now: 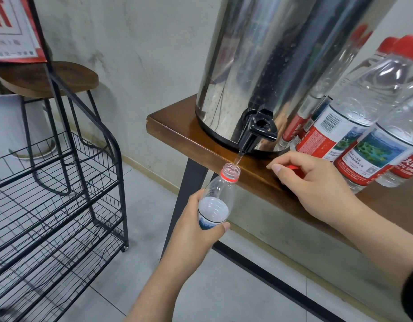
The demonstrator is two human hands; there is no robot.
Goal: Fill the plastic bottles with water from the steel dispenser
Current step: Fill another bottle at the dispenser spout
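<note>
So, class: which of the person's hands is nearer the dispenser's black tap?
Right. The right hand rests on the table edge just below and beside the black tap; the left hand grips the bottle lower down.

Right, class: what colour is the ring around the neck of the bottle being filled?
Red, on the bottle, seen in the head view.

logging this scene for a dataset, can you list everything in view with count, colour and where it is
steel dispenser: one, silver with black tap, on the table, water running
open bottle: one, clear with red neck ring, under the tap, partly filled
capped bottles: at least three, clear with red caps and labels, on the table right of the dispenser
red cap: one, in the right hand
table: one, brown wood top, black legs
wire rack: one, black, left
stool: one, brown seat, behind the rack
hands: left hand grips the open bottle; right hand rests on the table edge
</note>
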